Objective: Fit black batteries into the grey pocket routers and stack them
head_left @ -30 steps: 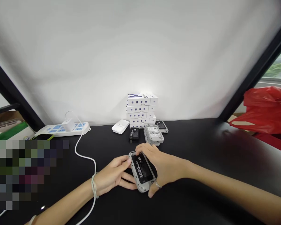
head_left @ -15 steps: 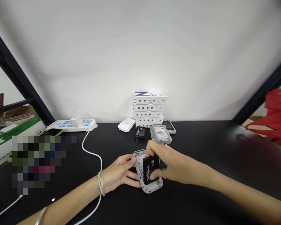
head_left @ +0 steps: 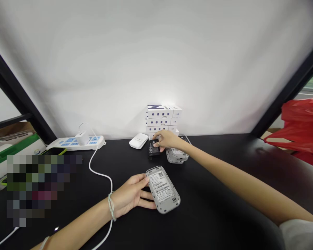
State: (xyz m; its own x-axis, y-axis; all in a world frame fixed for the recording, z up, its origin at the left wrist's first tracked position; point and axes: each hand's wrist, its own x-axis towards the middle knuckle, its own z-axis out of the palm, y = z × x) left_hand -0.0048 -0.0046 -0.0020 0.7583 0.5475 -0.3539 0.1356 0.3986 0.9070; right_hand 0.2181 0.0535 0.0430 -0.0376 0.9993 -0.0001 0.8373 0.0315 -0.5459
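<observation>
Left hand (head_left: 130, 195) open on black desk (head_left: 211, 198), fingertips touching the edge of a grey rounded plastic pocket router (head_left: 162, 190). Right hand (head_left: 165, 139) lay over a black rectangular 3000mAh battery (head_left: 151, 152); grip unclear.

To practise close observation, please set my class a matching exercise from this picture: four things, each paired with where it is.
Things:
1. Bare left hand
2. Bare right hand
3. Rounded grey plastic device
4. Stack of white cardboard boxes

Places:
A. On a black rectangular 3000mAh battery
B. Lying label-side up on the black tabletop
C. Standing at the tabletop's far edge
D. Against the grey device's side

Right pairs: 1-D, 2-A, 3-B, 4-C
</observation>
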